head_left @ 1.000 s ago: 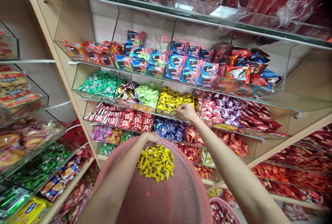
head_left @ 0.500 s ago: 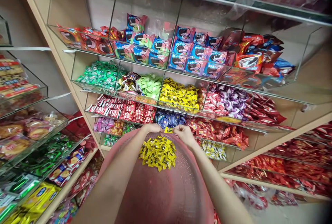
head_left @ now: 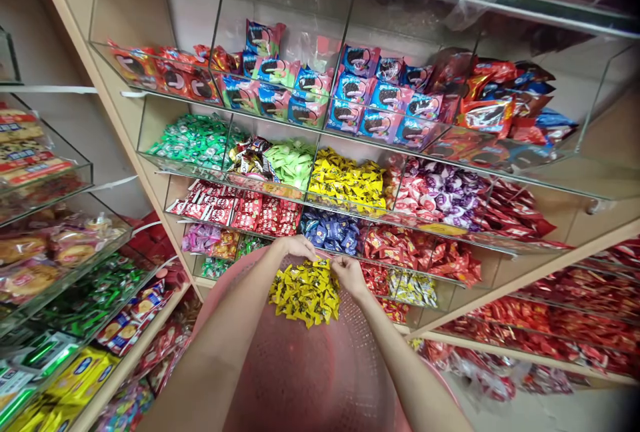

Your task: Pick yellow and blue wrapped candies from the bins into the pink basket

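Head view | my left hand (head_left: pixel 296 247) grips the far rim of the pink basket (head_left: pixel 320 379) | my right hand (head_left: pixel 349 275) fingers curled loosely on the yellow candies (head_left: pixel 305 293), nothing clearly pinched | pile lies just left of those fingers.

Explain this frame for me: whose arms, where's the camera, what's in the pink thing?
There is no machine here: these are a person's two bare arms, seen from a camera worn on their head, looking forward and down.

The left hand holds the far rim of a round pink perforated plastic basin. In it lies a pile of small yellow wrapped candies. The right hand rests on the pile's edge, fingers at one candy; whether its grip has closed is unclear.

Ahead stand shelves of clear acrylic bins with packaged sweets. One bin holds matching yellow candies.
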### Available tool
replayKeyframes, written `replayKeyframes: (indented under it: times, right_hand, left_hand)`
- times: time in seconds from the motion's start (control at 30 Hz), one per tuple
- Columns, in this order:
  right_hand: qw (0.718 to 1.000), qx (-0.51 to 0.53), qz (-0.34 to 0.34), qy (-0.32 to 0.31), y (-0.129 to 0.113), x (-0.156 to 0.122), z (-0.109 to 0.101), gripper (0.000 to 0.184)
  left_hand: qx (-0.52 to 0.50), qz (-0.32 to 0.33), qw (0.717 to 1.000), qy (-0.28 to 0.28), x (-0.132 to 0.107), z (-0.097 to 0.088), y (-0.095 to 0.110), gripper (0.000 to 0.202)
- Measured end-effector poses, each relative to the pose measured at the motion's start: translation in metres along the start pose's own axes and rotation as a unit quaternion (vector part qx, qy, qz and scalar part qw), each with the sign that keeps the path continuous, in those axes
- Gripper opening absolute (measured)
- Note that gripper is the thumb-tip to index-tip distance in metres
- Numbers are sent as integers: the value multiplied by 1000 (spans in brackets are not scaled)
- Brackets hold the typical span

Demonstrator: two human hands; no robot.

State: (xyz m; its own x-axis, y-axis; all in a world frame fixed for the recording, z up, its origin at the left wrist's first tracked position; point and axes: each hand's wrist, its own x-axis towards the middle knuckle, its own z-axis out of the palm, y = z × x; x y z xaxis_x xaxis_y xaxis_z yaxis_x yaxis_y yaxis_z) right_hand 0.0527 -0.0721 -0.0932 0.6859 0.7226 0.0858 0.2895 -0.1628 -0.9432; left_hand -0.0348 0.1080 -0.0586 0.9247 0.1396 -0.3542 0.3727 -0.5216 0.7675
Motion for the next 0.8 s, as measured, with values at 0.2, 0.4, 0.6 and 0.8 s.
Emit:
replayKeyframes:
  times: [0.2, 0.4, 0.6, 0.8]
  right_hand:
    - [992, 95, 88, -15, -3, -8, 0, 32]
    - [982, 96, 162, -22, -14, -15, 1, 43]
    - [974, 139, 177, -9, -15, -16, 7, 42]
    - [954, 232, 186, -23, -11, -15, 7, 37]
  left_hand:
    - [5, 2, 1000, 15, 0, 2, 0, 34]
    - [7, 12, 1000, -19, 1, 0, 0, 31]
    - [6, 1, 1000, -8, -1, 1, 1, 26]
    - [-10, -14, 1000, 8, 0, 2, 1, 24]
